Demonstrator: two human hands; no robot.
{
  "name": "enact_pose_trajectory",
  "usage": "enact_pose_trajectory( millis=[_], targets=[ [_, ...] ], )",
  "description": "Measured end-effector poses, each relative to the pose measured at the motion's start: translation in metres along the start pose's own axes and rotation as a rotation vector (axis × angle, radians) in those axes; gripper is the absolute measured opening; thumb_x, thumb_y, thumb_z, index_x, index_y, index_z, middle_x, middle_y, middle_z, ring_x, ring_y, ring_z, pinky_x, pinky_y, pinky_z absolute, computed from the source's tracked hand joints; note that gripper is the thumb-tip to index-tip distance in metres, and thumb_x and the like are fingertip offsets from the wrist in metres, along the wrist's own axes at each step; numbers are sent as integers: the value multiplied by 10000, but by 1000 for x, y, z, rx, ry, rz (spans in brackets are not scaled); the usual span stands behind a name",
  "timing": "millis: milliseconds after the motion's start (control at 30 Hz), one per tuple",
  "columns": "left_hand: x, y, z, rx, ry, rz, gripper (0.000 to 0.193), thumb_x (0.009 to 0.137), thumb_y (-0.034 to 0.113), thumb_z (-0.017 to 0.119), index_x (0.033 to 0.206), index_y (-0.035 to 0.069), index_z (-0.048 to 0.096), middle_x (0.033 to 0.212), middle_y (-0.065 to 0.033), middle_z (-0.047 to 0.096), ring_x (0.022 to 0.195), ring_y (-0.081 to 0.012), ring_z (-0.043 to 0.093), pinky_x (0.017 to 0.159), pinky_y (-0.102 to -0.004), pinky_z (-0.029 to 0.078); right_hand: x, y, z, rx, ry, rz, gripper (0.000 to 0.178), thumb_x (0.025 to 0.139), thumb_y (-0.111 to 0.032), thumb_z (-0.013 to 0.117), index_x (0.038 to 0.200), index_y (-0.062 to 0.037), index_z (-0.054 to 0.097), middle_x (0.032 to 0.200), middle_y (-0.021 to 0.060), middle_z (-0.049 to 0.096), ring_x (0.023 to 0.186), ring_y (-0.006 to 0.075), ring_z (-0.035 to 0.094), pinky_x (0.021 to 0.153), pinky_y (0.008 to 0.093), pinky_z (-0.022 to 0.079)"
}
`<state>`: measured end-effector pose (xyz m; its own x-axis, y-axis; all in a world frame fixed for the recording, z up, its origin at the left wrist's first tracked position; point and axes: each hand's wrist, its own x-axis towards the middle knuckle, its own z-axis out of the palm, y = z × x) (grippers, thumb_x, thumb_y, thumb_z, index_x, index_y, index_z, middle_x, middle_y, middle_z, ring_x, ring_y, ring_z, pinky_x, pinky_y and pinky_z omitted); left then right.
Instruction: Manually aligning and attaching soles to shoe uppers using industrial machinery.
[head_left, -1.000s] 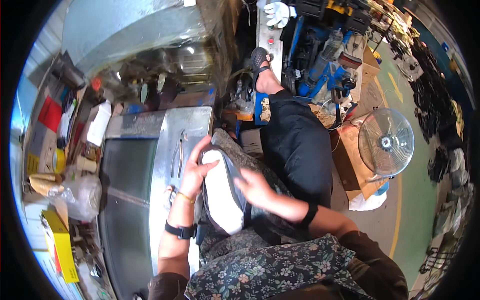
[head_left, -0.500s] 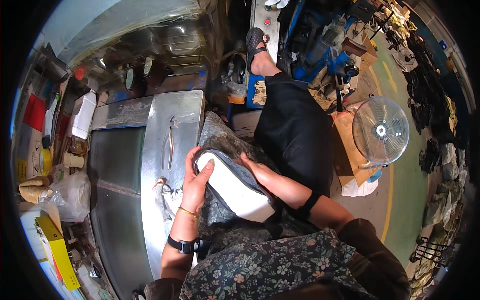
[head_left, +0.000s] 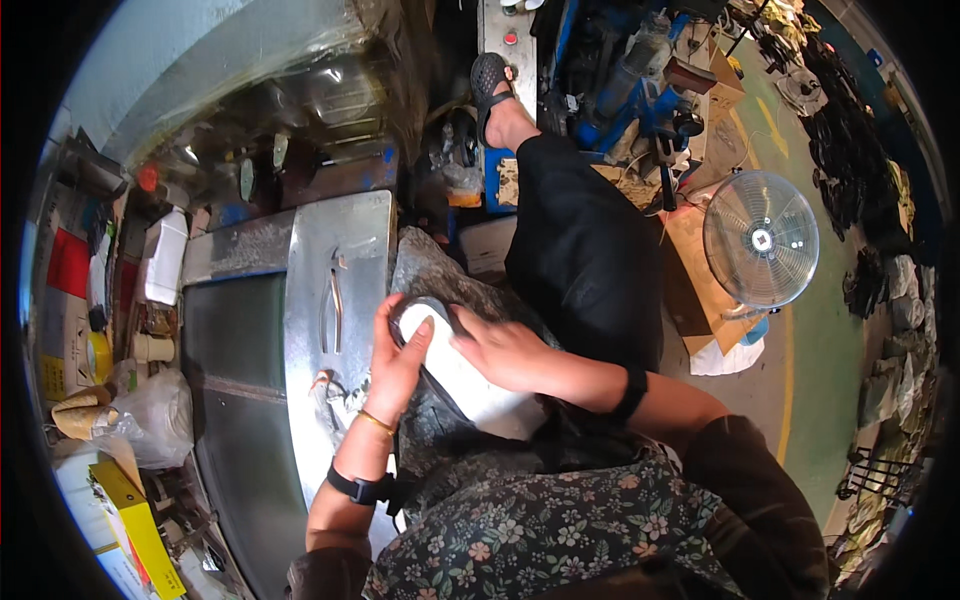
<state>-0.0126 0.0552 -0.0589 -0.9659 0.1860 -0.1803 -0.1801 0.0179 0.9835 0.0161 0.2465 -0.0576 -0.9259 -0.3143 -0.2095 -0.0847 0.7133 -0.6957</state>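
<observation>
A shoe (head_left: pixel 470 385) with dark sides lies over my lap, its flat white sole turned up. My left hand (head_left: pixel 400 345) is closed round the shoe's far left end, thumb pressed on the sole. My right hand (head_left: pixel 505 352) lies across the sole from the right, fingers bent at its far right edge; some fingertips are hidden. Under the shoe is a dark, worn cloth (head_left: pixel 425 265) over my leg. To the left, a pair of metal pliers (head_left: pixel 333 310) rests on a metal tabletop (head_left: pixel 365 225).
Left of the metal top runs a dark belt surface (head_left: pixel 235 340). Beyond it stand a white bottle (head_left: pixel 165 255), a tape roll (head_left: pixel 98 358), a plastic bag (head_left: pixel 155 415) and a yellow box (head_left: pixel 135 525). A fan (head_left: pixel 760 240) stands right, beside a cardboard box (head_left: pixel 690 265).
My right hand has moved left from the shoe's right side onto its white sole. The left hand keeps its hold. The whole view has shifted slightly.
</observation>
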Motion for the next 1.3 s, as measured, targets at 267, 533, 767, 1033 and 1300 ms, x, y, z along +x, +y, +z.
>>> enact_pose_trajectory(
  millis=[267,533,767,1033,1300],
  targets=[
    [-10,-14,26,-415,450,-161,487,1061,296,347,1404,-30,463,1398,-142,527,1276,-262,495,1121,-346,332,-10,-9,17,770,-50,146,795,1004,-458,474,1560,-71,59,1434,274,452,1318,409,462,1077,392,369],
    [-36,-1,-32,822,73,225,616,1034,251,408,1477,-109,173,1390,-369,432,1300,-431,474,1050,-414,413,4,-25,83,930,140,-18,777,1025,-426,434,1537,8,44,1516,319,291,1395,418,352,1120,393,323],
    [-52,-26,-19,586,334,171,540,1058,248,342,1499,-52,257,1505,-230,380,1377,-311,391,1135,-359,291,3,-23,90,710,154,-4,727,1018,-399,454,1545,-27,117,1515,289,310,1356,405,399,1087,405,354],
    [5,22,-11,-524,-3,-72,653,1034,557,277,1434,68,440,1417,-93,505,1315,-261,467,1129,-396,337,-29,-23,57,592,143,-53,808,1003,-434,462,1560,-86,-10,1475,325,305,1153,488,537,1006,470,421],
    [33,12,-16,-348,-64,-93,544,1011,537,418,1275,83,562,1281,-71,575,1200,-242,532,1059,-387,408,21,-1,1,794,12,-151,639,1047,-467,364,1503,-26,286,1432,226,451,1300,284,469,1073,372,358]
  ],
)
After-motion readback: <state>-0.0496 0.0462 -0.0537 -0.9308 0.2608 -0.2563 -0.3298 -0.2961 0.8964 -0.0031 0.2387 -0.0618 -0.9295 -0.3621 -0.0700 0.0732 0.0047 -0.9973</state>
